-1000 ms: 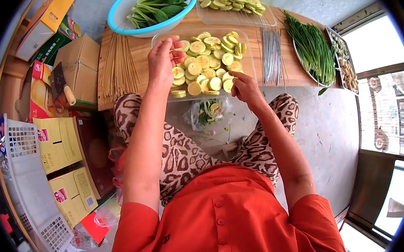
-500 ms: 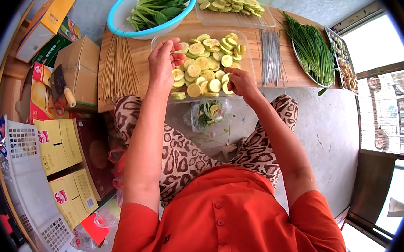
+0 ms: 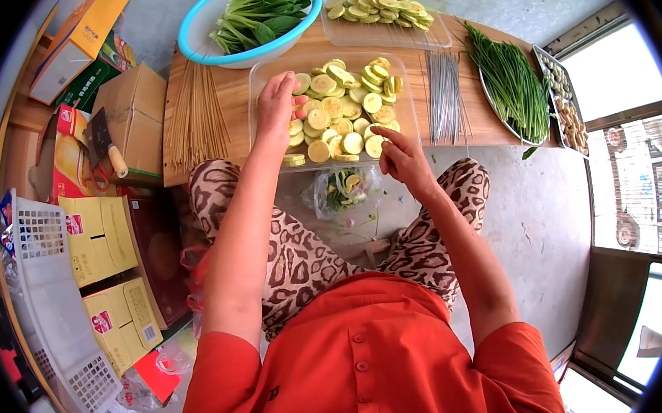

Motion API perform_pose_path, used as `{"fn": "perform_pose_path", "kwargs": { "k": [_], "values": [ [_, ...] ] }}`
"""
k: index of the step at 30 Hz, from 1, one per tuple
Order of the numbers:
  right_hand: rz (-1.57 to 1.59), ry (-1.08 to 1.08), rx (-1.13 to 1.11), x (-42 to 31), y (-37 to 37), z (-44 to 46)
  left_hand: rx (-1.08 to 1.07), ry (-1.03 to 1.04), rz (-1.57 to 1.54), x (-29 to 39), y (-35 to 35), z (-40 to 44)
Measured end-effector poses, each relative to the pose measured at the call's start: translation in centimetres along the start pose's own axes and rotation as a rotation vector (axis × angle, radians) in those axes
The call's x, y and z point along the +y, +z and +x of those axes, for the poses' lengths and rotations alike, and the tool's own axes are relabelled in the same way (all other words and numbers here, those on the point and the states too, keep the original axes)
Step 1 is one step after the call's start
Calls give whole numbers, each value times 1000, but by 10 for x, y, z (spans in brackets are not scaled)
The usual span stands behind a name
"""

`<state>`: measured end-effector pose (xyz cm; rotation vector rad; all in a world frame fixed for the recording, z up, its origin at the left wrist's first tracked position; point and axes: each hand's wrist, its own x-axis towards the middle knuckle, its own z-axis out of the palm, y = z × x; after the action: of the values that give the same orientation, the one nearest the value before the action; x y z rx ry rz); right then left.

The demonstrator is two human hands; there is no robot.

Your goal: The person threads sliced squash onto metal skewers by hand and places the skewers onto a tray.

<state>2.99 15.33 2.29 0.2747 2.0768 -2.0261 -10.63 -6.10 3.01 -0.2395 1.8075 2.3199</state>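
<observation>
A clear plastic tray [image 3: 410, 105] on the wooden table holds many round zucchini slices [image 3: 335, 105]. My left hand [image 3: 278, 109] is over the tray's left part, thumb up and fingers curled toward the slices. Whatever it may grip is hidden. At the tray's right front corner is my right hand [image 3: 405, 159], its index finger reaching left over the slices and the other fingers folded in. Any thin thing between its fingertips is too small to make out.
Bamboo skewers [image 3: 199, 117] lie left of the tray, metal skewers [image 3: 443, 99] right. Behind are a blue-rimmed basin [image 3: 191, 32] of greens and a second tray [image 3: 336, 29] of slices. Chives [image 3: 508, 85] fill a plate at right. A cleaver [image 3: 102, 135] rests by cardboard boxes.
My left hand has come down slightly and its fingers are drawn closer together. My right hand has shifted a little right and down, its index finger now straighter. The whole view has moved slightly.
</observation>
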Motion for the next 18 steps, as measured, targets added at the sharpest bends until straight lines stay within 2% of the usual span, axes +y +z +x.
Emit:
{"fn": "perform_pose_path", "kwargs": {
  "k": [3, 5, 10, 13, 14, 16, 17, 18],
  "values": [
    [-126, -61, -30, -7, 6, -19, 22, -61, 20, 4, 2, -3],
    [-266, -105, -34, -18, 12, -34, -72, -163, -21, 8, 3, -5],
    [-470, -191, -93, -31, 15, -57, -78, -47, -24, -8, -8, 6],
    [-464, -160, -29, -24, 4, -61, 21, -138, -526, -2, -16, 15],
    [-448, -159, 6, -20, -1, -59, 30, -123, -522, -4, -23, 21],
    [-468, -122, 99, -12, -12, -45, -355, -256, -892, 7, -32, 19],
    [-514, -166, 142, -4, -19, -34, -368, -301, -996, 12, -29, 14],
    [-559, -208, 187, 2, -24, -22, -483, -299, -1054, 11, -33, 15]
  ]
}}
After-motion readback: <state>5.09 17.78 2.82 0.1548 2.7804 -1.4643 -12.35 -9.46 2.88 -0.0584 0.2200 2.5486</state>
